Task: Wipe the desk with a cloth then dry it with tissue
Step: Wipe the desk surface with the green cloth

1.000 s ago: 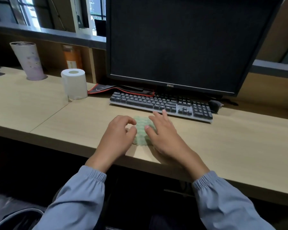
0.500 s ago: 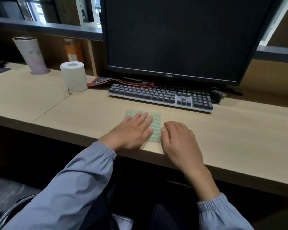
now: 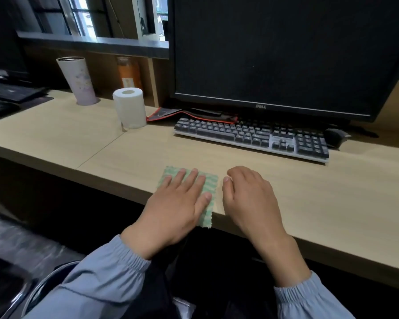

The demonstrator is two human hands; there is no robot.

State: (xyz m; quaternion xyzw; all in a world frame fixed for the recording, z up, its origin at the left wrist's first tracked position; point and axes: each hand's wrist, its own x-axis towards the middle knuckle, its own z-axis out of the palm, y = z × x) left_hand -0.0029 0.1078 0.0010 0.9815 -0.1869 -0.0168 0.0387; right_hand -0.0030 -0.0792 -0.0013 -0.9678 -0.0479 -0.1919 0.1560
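Both hands touch the desk (image 3: 332, 203): left hand (image 3: 175, 203) flat on the cloth (image 3: 212, 179), right hand (image 3: 249, 199) loosely curled, empty.

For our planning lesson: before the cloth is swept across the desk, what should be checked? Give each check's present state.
1. Left hand flat on green cloth: ok.
2. Cloth wholly on desk: not ok, near edge overhangs the front.
3. Right hand off the cloth: ok, beside it.
4. Keyboard apart from cloth: ok.
5. Tissue roll on desk: ok, upright.
6. Cloth damp: cannot tell.
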